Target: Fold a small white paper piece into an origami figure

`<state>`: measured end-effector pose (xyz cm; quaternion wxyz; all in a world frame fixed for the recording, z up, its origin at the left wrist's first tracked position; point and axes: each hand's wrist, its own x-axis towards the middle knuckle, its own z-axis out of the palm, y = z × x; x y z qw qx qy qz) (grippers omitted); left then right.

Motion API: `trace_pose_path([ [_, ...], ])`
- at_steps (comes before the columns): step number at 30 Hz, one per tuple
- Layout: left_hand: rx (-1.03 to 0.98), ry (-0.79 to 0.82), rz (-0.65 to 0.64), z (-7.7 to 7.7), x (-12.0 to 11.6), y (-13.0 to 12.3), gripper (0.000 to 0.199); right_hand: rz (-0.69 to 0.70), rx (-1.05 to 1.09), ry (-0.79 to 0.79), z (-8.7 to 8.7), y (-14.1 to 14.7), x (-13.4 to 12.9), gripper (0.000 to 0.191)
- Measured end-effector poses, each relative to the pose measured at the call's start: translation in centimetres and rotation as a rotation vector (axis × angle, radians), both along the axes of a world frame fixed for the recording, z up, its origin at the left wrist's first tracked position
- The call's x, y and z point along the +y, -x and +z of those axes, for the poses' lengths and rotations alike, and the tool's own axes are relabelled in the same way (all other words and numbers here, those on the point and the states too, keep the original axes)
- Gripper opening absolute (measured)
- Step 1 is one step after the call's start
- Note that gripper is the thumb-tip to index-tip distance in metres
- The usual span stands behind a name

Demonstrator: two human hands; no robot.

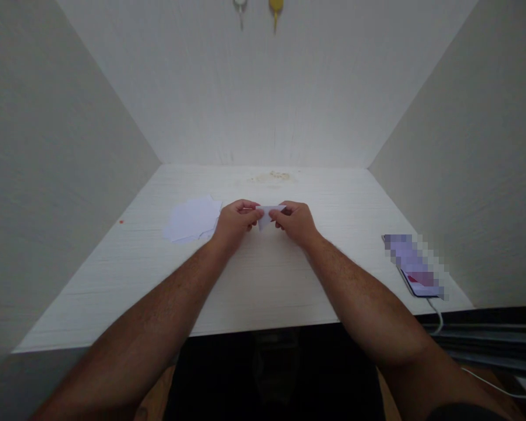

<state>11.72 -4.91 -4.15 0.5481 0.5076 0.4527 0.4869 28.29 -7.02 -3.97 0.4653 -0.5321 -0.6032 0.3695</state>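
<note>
A small folded piece of white paper (pixel 265 218), roughly triangular with its point downward, is held up between my two hands over the middle of the white table. My left hand (pixel 239 219) pinches its left side, thumb in front and fingers behind. On the right side, my right hand (pixel 297 221) grips it the same way, and the two thumbs are close together. Several loose sheets of white paper (pixel 190 220) lie overlapping on the table just left of my left hand.
A phone (pixel 414 266) with a white cable (pixel 438 318) lies at the right of the white table (pixel 263 292). Walls enclose the table at the back and both sides. Two hooks, white (pixel 240 4) and yellow (pixel 276 7), hang on the back wall.
</note>
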Motion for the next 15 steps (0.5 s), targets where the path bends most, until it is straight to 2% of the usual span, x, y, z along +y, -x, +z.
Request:
trace_pose_path([
  [6, -0.071, 0.09, 0.011, 0.7, 0.2, -0.8, 0.024, -0.038, 0.037, -0.008, -0.2, 0.2, 0.1, 0.024],
  [11, -0.169, 0.172, 0.041, 0.2, 0.5, -1.3, 0.018, -0.043, 0.033, -0.005, -0.3, 0.3, 0.0, 0.023],
  [15, -0.209, 0.115, 0.042, 0.0, 0.5, -1.4, 0.012, -0.04, 0.027, -0.017, -0.3, 0.3, 0.0, 0.023],
])
